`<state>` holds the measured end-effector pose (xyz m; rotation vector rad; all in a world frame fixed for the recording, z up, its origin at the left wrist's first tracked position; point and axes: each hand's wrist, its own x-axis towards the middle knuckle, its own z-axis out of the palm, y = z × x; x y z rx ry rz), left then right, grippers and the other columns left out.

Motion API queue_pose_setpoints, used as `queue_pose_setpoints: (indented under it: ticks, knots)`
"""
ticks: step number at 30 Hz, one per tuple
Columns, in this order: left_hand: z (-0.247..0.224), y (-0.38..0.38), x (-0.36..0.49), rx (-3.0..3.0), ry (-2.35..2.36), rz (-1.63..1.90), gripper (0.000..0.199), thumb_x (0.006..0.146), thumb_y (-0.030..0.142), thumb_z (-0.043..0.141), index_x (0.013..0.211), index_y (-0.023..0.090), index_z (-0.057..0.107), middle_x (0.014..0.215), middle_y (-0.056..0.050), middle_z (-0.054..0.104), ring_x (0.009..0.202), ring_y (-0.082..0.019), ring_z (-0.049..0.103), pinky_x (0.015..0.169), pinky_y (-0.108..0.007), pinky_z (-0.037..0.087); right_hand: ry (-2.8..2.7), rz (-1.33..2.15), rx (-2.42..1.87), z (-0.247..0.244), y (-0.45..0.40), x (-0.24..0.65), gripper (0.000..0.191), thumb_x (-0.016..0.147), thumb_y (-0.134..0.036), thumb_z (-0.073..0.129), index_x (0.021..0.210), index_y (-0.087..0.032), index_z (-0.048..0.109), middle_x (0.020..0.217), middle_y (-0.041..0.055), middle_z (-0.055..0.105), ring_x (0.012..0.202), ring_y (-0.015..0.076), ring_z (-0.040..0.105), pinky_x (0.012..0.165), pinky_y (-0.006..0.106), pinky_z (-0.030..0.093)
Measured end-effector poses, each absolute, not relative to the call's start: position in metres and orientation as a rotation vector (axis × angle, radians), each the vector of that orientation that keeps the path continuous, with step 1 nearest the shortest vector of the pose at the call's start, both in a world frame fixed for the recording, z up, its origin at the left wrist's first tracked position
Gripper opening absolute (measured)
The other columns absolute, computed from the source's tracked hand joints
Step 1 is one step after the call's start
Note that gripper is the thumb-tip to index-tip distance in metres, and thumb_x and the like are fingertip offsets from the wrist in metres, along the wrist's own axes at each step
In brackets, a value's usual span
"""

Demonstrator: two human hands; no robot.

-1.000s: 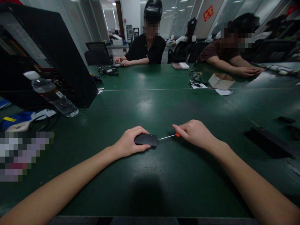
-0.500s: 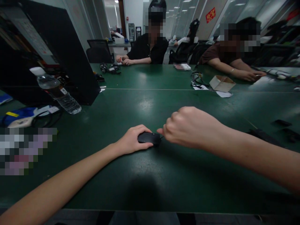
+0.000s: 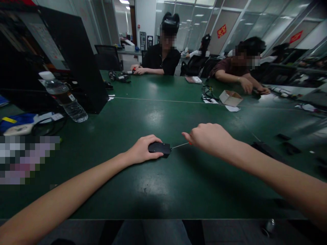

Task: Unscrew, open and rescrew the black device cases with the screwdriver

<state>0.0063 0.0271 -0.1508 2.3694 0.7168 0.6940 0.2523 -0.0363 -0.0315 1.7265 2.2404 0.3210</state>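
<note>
My left hand point(image 3: 143, 149) is wrapped round a small black box point(image 3: 160, 148) and holds it against the green table point(image 3: 143, 119). Its right end face sticks out past my fingertips. My right hand point(image 3: 208, 136) is closed in a fist around a screwdriver point(image 3: 180, 145), whose thin metal shaft points left. A bit of red shows at the base of the shaft, but the rest of the handle is hidden in my fist. The shaft's tip is at the box's right end; whether it sits in a screw I cannot tell.
A clear water bottle point(image 3: 65, 98) leans at the left beside a tall black computer case point(image 3: 74, 58). Across the table lie a small open cardboard box point(image 3: 230, 98) and cables point(image 3: 208, 92). Dark parts point(image 3: 268, 151) lie right, near my forearm. Two people sit opposite.
My right hand has moved a little right, away from the box, and the screwdriver's shaft now shows. My left hand stays on the box. The view has shifted slightly right.
</note>
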Motion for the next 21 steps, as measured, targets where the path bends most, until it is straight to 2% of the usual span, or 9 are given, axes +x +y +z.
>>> queue_pose_setpoints:
  ticks: [4,7,11,14,17,19,21]
  knots:
    - [-0.153,0.028,0.006,2.393,0.722,0.704,0.037,0.083,0.042,0.079,0.110,0.018,0.069,0.103,-0.006,0.071,0.093,-0.024,0.068,0.083,-0.035,0.050,2.455,0.632,1.443,-0.027,-0.074,0.224,0.054,0.107,-0.030,0.037,0.076,-0.012,0.076,0.066,0.0146,0.072,0.061,0.0226,0.068,0.049,0.030,0.027]
    - [-0.153,0.028,0.006,2.393,0.729,0.708,0.039,0.083,0.044,0.079,0.111,0.018,0.070,0.102,-0.006,0.072,0.093,-0.024,0.068,0.082,-0.035,0.050,2.491,0.645,1.406,-0.022,-0.078,0.215,0.052,0.107,-0.024,0.036,0.077,-0.011,0.076,0.067,0.0147,0.072,0.061,0.0225,0.068,0.049,0.030,0.024]
    - [-0.150,0.026,0.006,2.360,0.742,0.701,0.037,0.083,0.041,0.080,0.110,0.017,0.071,0.103,-0.007,0.073,0.093,-0.023,0.069,0.084,-0.035,0.050,2.340,0.421,1.677,-0.025,-0.050,0.241,0.053,0.105,-0.040,0.042,0.075,-0.013,0.078,0.070,0.0156,0.073,0.064,0.0217,0.068,0.056,0.028,0.030]
    - [-0.149,0.025,0.006,2.340,0.751,0.699,0.037,0.083,0.040,0.081,0.109,0.016,0.071,0.104,-0.008,0.074,0.094,-0.024,0.069,0.085,-0.035,0.049,2.332,0.062,1.833,-0.046,-0.027,0.272,0.060,0.105,-0.047,0.039,0.071,-0.015,0.077,0.070,0.0126,0.073,0.061,0.0188,0.065,0.057,0.028,0.033]
    - [-0.150,0.026,0.006,2.341,0.742,0.711,0.037,0.082,0.039,0.081,0.108,0.016,0.071,0.103,-0.007,0.074,0.093,-0.024,0.069,0.084,-0.035,0.049,2.476,-0.368,1.904,-0.082,-0.013,0.296,0.069,0.105,-0.054,0.035,0.059,-0.017,0.070,0.057,0.0063,0.066,0.051,0.0146,0.059,0.056,0.027,0.037]
    - [-0.152,0.026,0.006,2.346,0.729,0.718,0.036,0.083,0.039,0.081,0.109,0.016,0.071,0.104,-0.007,0.074,0.094,-0.024,0.069,0.084,-0.034,0.050,2.608,-0.448,1.907,-0.107,-0.008,0.305,0.073,0.104,-0.058,0.032,0.051,-0.019,0.064,0.048,0.0033,0.058,0.043,0.0131,0.052,0.054,0.027,0.037]
    - [-0.153,0.026,0.006,2.348,0.719,0.720,0.036,0.084,0.039,0.080,0.110,0.016,0.070,0.105,-0.008,0.073,0.095,-0.024,0.069,0.085,-0.034,0.050,2.736,-0.388,1.877,-0.128,-0.004,0.310,0.076,0.104,-0.059,0.026,0.051,-0.019,0.062,0.046,0.0028,0.056,0.042,0.0128,0.050,0.054,0.028,0.038]
